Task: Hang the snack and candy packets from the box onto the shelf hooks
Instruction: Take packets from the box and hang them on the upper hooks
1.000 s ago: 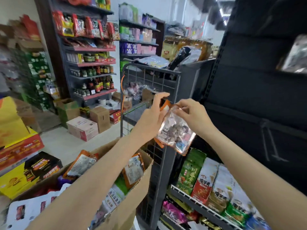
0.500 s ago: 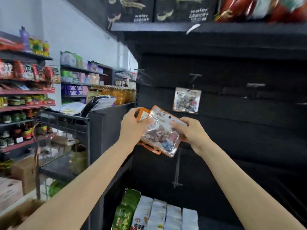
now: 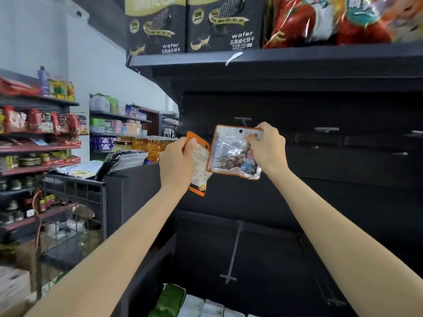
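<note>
Right hand: pinches the top right corner of a clear, crinkly candy packet with an orange border and a round hang hole; brown lumps show through the film.
Left hand: clasps a second, flat packet, orange-edged with a white printed back, just left of the first and overlapping its edge.
Shelf hook: slim grey metal peg with a T-shaped end, just above the clear packet.
Back panel: matte black, behind both packets.
Upper shelf: black wafer boxes, glossy red bags.
</note>
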The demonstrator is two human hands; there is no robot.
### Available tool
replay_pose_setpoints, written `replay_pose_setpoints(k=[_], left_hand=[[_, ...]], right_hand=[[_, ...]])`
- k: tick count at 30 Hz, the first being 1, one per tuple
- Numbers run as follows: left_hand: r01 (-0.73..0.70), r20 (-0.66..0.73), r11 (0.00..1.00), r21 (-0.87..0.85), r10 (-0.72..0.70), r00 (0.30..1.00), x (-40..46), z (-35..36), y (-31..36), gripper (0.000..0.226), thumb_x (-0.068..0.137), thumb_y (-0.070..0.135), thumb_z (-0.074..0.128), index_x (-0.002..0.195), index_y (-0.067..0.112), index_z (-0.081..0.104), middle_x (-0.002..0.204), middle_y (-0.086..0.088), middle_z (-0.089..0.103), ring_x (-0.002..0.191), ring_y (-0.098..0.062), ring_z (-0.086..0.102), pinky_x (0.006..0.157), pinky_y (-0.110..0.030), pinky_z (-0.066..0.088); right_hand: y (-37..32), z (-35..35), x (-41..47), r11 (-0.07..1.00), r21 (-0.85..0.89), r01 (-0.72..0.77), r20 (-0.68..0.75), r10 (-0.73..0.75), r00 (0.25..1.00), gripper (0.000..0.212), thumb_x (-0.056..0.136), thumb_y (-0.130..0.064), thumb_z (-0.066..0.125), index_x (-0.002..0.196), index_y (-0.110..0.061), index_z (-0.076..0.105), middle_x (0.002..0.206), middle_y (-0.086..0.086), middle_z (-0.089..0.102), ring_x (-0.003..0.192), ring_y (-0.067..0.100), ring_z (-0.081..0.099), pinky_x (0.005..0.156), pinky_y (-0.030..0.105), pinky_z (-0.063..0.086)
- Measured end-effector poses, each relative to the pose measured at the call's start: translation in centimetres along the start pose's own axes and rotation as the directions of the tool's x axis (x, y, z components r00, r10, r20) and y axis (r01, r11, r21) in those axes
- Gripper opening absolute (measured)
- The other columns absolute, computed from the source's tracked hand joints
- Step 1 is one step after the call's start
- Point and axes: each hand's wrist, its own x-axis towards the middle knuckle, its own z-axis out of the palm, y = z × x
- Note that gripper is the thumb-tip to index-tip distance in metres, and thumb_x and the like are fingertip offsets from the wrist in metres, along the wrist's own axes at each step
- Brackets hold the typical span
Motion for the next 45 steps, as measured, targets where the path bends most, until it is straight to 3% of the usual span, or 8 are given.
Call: replay_pose_setpoints(k=[11, 16, 28, 31, 33, 36, 40, 45], left_hand=[[-0.068, -0.016, 0.989, 0.134, 0.071, 0.997, 0.8, 3.6, -0.3, 0.029, 0.101, 0.030, 0.040, 0.100, 0.013, 0.063, 0.091, -0.004, 0.068, 0.075, -0.015, 0.056, 0.047, -0.014, 0.026], [-0.021, 0.025, 0.981, 0.191, 0.017, 1.000, 1.5, 4.8, -1.1, 0.029, 0.102, 0.032, 0.038, 0.098, 0.015, 0.061, 0.095, -0.008, 0.068, 0.082, -0.024, 0.062, 0.057, -0.030, 0.043], [-0.044, 0.050, 0.981, 0.189, 0.035, 0.998, 4.0, 6.4, -0.8, 0.030, 0.100, 0.032, 0.041, 0.084, 0.012, 0.056, 0.083, -0.003, 0.063, 0.077, -0.021, 0.059, 0.058, -0.034, 0.046], [-0.027, 0.041, 0.985, 0.169, 0.020, 0.999, 3.7, 6.6, -0.9, 0.027, 0.100, 0.030, 0.043, 0.082, 0.014, 0.055, 0.081, -0.001, 0.062, 0.077, -0.020, 0.058, 0.054, -0.030, 0.042], [-0.003, 0.017, 0.989, 0.149, 0.001, 1.000, 3.3, 6.4, -0.8, 0.026, 0.099, 0.029, 0.044, 0.087, 0.012, 0.060, 0.086, -0.002, 0.065, 0.073, -0.014, 0.054, 0.051, -0.023, 0.040], [-0.030, -0.010, 0.989, 0.148, 0.032, 0.999, 2.4, 6.1, -0.3, 0.026, 0.100, 0.027, 0.044, 0.091, 0.012, 0.062, 0.084, 0.000, 0.064, 0.068, -0.009, 0.047, 0.050, -0.016, 0.033], [-0.238, -0.030, 0.962, 0.132, 0.244, 0.969, 0.4, 5.8, 0.4, 0.022, 0.097, 0.023, 0.051, 0.102, 0.014, 0.069, 0.081, -0.003, 0.072, 0.070, -0.021, 0.066, 0.057, -0.028, 0.049], [-0.465, 0.052, 0.885, 0.011, 0.464, 0.884, -1.7, 5.7, 0.1, 0.033, 0.092, 0.027, 0.049, 0.119, 0.012, 0.063, 0.088, -0.003, 0.073, 0.072, -0.018, 0.069, 0.063, -0.036, 0.058]], right_hand=[[1.5, 1.2, -0.5, 0.998, 0.026, 0.063, -0.094, -0.060, 0.994, 0.019, 0.091, 0.000, 0.046, 0.104, -0.013, 0.040, 0.075, 0.001, 0.049, 0.058, 0.020, 0.049, 0.055, 0.046, 0.050], [3.5, 3.3, 0.6, 0.934, -0.323, 0.151, -0.041, -0.173, 0.984, 0.021, 0.095, -0.004, 0.042, 0.113, -0.011, 0.050, 0.112, 0.010, 0.053, 0.086, 0.029, 0.056, 0.069, 0.041, 0.048], [9.0, 6.2, 6.4, 0.934, -0.304, -0.187, 0.211, 0.258, 0.943, 0.049, 0.094, -0.006, 0.045, 0.141, -0.022, 0.044, 0.144, 0.013, 0.022, 0.125, 0.032, 0.040, 0.104, 0.033, 0.034], [8.5, 6.4, 6.0, 0.881, -0.439, -0.175, 0.096, 0.240, 0.966, 0.038, 0.096, -0.026, 0.048, 0.134, -0.021, 0.051, 0.149, 0.012, 0.011, 0.139, 0.030, 0.013, 0.110, 0.045, 0.028], [7.2, 5.9, 4.4, 0.878, -0.463, -0.120, -0.012, 0.129, 0.992, 0.033, 0.097, -0.030, 0.046, 0.125, -0.017, 0.057, 0.145, 0.011, 0.018, 0.134, 0.031, 0.018, 0.106, 0.046, 0.032], [5.1, 4.9, 1.1, 0.971, -0.226, -0.078, -0.013, 0.077, 0.997, 0.028, 0.098, -0.028, 0.040, 0.102, -0.012, 0.063, 0.121, 0.010, 0.051, 0.109, 0.028, 0.048, 0.085, 0.041, 0.047], [1.1, 2.8, -2.0, 0.883, 0.400, -0.245, 0.352, 0.099, 0.931, 0.036, 0.100, -0.039, 0.039, 0.092, -0.018, 0.067, 0.097, 0.000, 0.071, 0.092, 0.010, 0.066, 0.079, 0.027, 0.055], [-0.7, 2.4, -2.4, 0.943, 0.321, -0.086, 0.239, 0.007, 0.971, 0.042, 0.099, -0.029, 0.045, 0.073, 0.002, 0.057, 0.075, 0.020, 0.062, 0.068, 0.022, 0.060, 0.066, 0.037, 0.053]])
